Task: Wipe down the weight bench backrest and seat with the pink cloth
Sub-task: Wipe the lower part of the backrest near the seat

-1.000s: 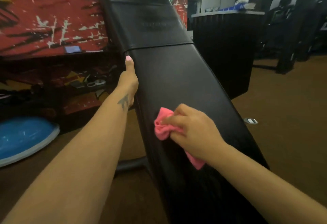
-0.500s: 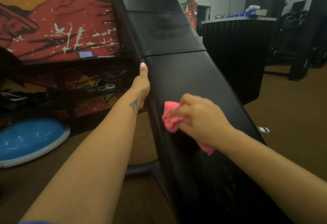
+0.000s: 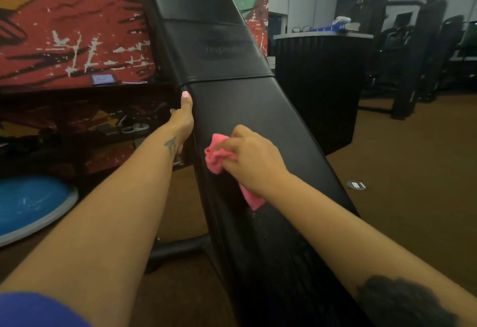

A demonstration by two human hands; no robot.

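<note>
A: Where was the pink cloth (image 3: 218,155) seen, taken from the weight bench backrest (image 3: 247,120)?

B: It was found bunched on the backrest's black padding, toward its left edge and below the cross seam. It was gripped by the right hand (image 3: 251,157), whose fingers were curled around the wad; a tail of cloth was left showing under the wrist, flat against the padding.

A: And how was the left hand (image 3: 183,122) placed?

B: The backrest's left edge was clasped by it, just below the seam. The thumb was laid along the edge of the padding, pointing up; the fingers were wrapped round behind the pad and mostly hidden. The two hands were seen near each other but apart, with a strip of bare padding between them.

A: Was the backrest upright?

B: It was seen tilted, sloping away and upward from the viewer. An embossed logo (image 3: 227,49) was seen above the seam, too blurred to be read.

A: What else was noted around the backrest?

B: Left of it, a painted red wall (image 3: 72,29) and a blue dome (image 3: 28,208) on the floor were seen. To its right, a black ribbed counter (image 3: 317,89) was seen.
</note>
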